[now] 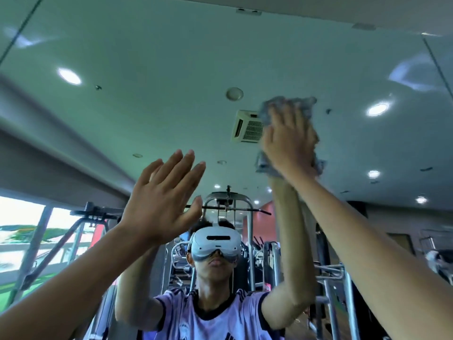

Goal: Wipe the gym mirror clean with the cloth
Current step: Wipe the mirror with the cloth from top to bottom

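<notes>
- A person faces a large wall mirror (171, 57) with both bare arms raised; both forearms are cut off by the lower edge of the view.
- The right hand (286, 141) is high and right of centre, palm pressed flat on a grey cloth (301, 103) that lies against the glass.
- Its grip is not clamped: the fingers lie straight on the cloth, close together.
- Most of the cloth is hidden under that hand. Only crumpled edges show above the fingertips and below the wrist.
- The left hand (161, 197) is lower and left of centre, holding nothing, its grip apart with fingers straight and slightly fanned.
- This hand covers its own reflection, so whether the palm touches the glass cannot be told.
- The two hands are well apart, with bare glass between them.
- The mirror's upper edge runs near the top of the view. Thin vertical seams cross the glass far left and far right, and its lower edge is out of view.
- Wide bare glass lies above and to the left of both hands.
- The glass reflects the person in a white headset (215, 244) and a purple shirt (215, 320).
- Behind the reflected person are blurred gym machines (228, 200), a ceiling vent (247, 126) partly behind the cloth, and a bright window (22, 229).
</notes>
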Action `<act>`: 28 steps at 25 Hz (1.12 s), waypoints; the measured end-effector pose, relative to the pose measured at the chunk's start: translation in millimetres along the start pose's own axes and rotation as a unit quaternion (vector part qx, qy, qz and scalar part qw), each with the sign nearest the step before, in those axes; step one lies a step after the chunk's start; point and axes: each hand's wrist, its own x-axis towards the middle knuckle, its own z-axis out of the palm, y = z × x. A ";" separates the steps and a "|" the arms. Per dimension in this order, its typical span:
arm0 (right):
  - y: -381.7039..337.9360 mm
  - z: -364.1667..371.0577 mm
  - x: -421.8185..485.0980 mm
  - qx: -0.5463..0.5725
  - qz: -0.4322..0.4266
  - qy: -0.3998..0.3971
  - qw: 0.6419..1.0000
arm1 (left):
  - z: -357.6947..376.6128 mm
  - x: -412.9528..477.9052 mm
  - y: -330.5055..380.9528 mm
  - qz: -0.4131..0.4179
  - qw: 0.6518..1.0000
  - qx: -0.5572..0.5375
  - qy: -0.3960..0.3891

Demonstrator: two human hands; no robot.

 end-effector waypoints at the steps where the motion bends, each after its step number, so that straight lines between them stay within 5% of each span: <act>1: -17.7 4.2 -17.4 0.003 -0.109 -0.021 0.994 | -0.2 -1.9 -6.4 -0.001 1.000 -0.001 0.002; 3: -11.5 -3.7 -42.3 0.012 -0.334 -0.062 0.940 | 0.0 -5.4 -15.9 -0.008 1.000 -0.008 0.005; 5: 20.9 -13.3 -23.5 0.003 -0.436 -0.092 0.895 | -0.5 -11.4 -26.4 -0.002 1.000 -0.009 0.003; 6: 24.9 -14.4 -9.6 0.002 -0.391 -0.087 0.916 | -1.5 -14.9 -34.5 0.003 1.000 -0.008 0.000; 8: 2.1 -7.4 4.7 -0.014 -0.167 -0.027 0.986 | -4.3 -22.0 -48.2 -0.002 1.000 -0.009 0.005; 10: -55.4 6.5 -5.8 -0.040 -0.073 -0.002 0.997 | -7.5 -32.6 -63.0 -0.025 1.000 -0.011 0.010; 11: -80.4 9.9 -15.5 -0.034 -0.157 -0.031 0.987 | -9.8 -37.9 -71.0 -0.036 0.999 -0.012 0.010; 13: -93.4 8.6 -21.4 -0.031 -0.456 -0.101 0.884 | -12.9 -43.9 -85.6 -0.036 0.999 -0.006 0.005; 14: -88.0 3.1 -8.9 -0.039 -0.542 -0.109 0.832 | -13.8 -45.4 -90.6 -0.030 1.000 -0.002 0.001; 15: -85.1 0.4 3.3 -0.038 -0.549 -0.103 0.829 | -14.3 -47.1 -93.8 -0.025 1.000 -0.001 -0.003; 17: -97.2 5.2 14.2 -0.011 -0.325 -0.055 0.944 | -14.0 -50.4 -96.9 -0.023 1.000 0.002 -0.006; 19: -142.4 18.8 -5.2 -0.017 -0.078 -0.030 0.996 | -14.3 -54.5 -101.5 -0.029 1.000 -0.002 -0.006; 20: -167.0 21.3 -21.1 -0.023 -0.069 -0.037 0.997 | -16.0 -57.9 -105.6 -0.036 0.999 -0.006 -0.005; 21: -185.3 22.9 -34.0 -0.009 -0.156 -0.051 0.986 | -18.7 -63.0 -112.0 -0.045 0.999 -0.008 -0.003; 24: -183.8 19.8 -25.9 0.000 -0.522 -0.111 0.846 | -24.4 -83.9 -129.5 -0.059 0.998 -0.008 -0.007; 25: -182.7 19.7 -11.7 0.000 -0.535 -0.112 0.837 | -26.1 -92.9 -138.1 -0.063 0.998 -0.007 -0.013; 26: -188.2 22.5 -0.5 0.004 -0.466 -0.101 0.879 | -27.8 -102.1 -147.8 -0.072 0.997 -0.006 -0.017; 28: -219.4 30.1 -0.9 0.000 -0.205 -0.051 0.977 | -30.8 -115.9 -166.8 -0.098 0.995 0.001 -0.024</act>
